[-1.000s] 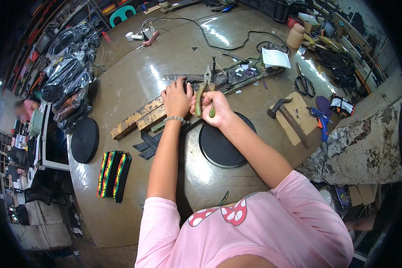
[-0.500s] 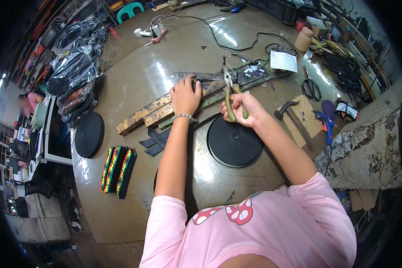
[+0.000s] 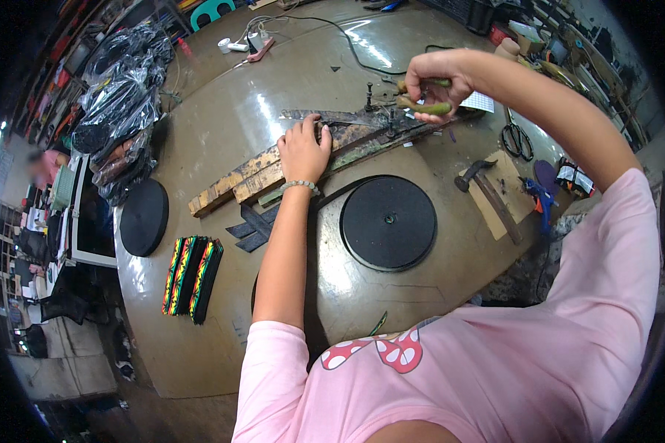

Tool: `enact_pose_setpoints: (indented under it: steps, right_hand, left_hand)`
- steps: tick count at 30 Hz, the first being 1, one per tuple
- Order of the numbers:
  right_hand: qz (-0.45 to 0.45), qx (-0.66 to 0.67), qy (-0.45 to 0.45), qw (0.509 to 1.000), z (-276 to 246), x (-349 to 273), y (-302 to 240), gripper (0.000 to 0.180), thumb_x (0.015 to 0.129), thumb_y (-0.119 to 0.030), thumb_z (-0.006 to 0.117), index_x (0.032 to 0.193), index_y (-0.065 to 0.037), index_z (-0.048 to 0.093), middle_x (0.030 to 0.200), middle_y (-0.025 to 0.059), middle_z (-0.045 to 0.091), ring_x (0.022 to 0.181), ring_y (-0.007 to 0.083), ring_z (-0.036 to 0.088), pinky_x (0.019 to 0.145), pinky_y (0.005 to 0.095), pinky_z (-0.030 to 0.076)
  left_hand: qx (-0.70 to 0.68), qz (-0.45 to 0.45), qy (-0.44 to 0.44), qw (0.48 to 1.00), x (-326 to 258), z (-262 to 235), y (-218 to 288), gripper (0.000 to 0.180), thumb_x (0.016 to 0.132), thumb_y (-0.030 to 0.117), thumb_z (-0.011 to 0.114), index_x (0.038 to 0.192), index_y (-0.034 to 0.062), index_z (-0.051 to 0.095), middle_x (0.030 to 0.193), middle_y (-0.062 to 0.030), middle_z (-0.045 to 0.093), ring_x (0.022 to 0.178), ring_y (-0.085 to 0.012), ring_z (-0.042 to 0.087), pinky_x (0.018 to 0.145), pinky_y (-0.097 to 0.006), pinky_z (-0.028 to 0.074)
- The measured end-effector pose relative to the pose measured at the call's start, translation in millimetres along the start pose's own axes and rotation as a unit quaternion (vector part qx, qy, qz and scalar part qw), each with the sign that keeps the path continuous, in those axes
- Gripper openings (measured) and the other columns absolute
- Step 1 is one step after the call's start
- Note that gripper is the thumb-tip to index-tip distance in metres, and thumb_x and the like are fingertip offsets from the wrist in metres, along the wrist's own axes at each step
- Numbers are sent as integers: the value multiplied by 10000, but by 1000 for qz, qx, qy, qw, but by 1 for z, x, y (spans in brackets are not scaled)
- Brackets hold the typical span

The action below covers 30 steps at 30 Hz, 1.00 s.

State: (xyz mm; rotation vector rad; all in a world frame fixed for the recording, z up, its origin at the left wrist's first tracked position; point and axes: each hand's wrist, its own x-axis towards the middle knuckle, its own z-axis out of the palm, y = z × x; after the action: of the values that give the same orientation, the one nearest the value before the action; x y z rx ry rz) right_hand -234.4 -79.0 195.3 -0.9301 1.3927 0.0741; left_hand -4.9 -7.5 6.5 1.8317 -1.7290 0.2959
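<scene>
1. Head view: the left hand (image 3: 304,150) is laid flat, fingers spread, on a long dark strip (image 3: 347,118) that lies on top of wooden boards (image 3: 236,181). Nothing is pinched by it.
2. The right hand (image 3: 430,81) is held up above the table (image 3: 222,103), closed tight around the green handles of a pair of pliers (image 3: 421,103).
3. The tips of the pliers are pointed down at the far end of the strip. Whether they touch it cannot be told.
4. A round black disc (image 3: 389,221) is seen just below the boards.
5. A hammer (image 3: 474,174) is laid on a board to the right, with scissors (image 3: 516,139) near it.
6. Striped bands (image 3: 192,275) are lying to the left, well apart from the hands.
</scene>
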Motion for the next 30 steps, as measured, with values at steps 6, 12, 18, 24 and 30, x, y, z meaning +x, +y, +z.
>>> enact_pose_setpoints:
  steps: [6, 12, 18, 24, 30]
  right_hand:
    - [108, -316, 28, 942, -30, 20, -57, 194, 795, -122, 456, 923, 6, 527, 795, 163, 564, 716, 276, 563, 662, 409, 480]
    - [107, -574, 24, 812, -11, 29, -93, 113, 703, -175, 579, 691, -98, 496, 591, 68, 529, 451, 220, 488, 464, 320, 396]
    - [-58, -871, 210, 441, 31, 3, -31, 365, 757, -123, 548, 1115, -67, 595, 1069, 171, 633, 984, 304, 619, 744, 398, 516]
    - [-226, -774, 354, 474, 2, 5, 40, 401, 695, -70, 645, 1081, -39, 539, 982, 211, 604, 926, 343, 609, 706, 466, 509]
    - [-298, -689, 389, 533, -30, 42, 87, 423, 691, -47, 614, 1084, -53, 456, 932, 206, 550, 853, 365, 589, 653, 437, 509]
  left_hand:
    - [-7, -2, -7, 1000, 1, -2, 1, 320, 856, 328, 520, 1119, 153, 567, 961, -77, 609, 927, -249, 558, 869, -404, 373]
    - [-7, -5, -17, 1000, 1, -2, 2, 326, 853, 323, 520, 1120, 142, 567, 972, -76, 607, 930, -246, 554, 869, -400, 366]
    - [-3, -1, -1, 1000, 1, -3, 2, 312, 868, 337, 513, 1127, 171, 560, 938, -81, 615, 909, -251, 567, 877, -412, 375]
    - [-10, 4, 1, 1000, -1, -3, 0, 312, 873, 339, 511, 1133, 172, 559, 950, -75, 617, 923, -249, 565, 882, -408, 376]
    - [-14, 11, 10, 1000, -2, -2, -1, 311, 876, 336, 509, 1139, 178, 558, 946, -72, 615, 920, -246, 564, 886, -397, 376]
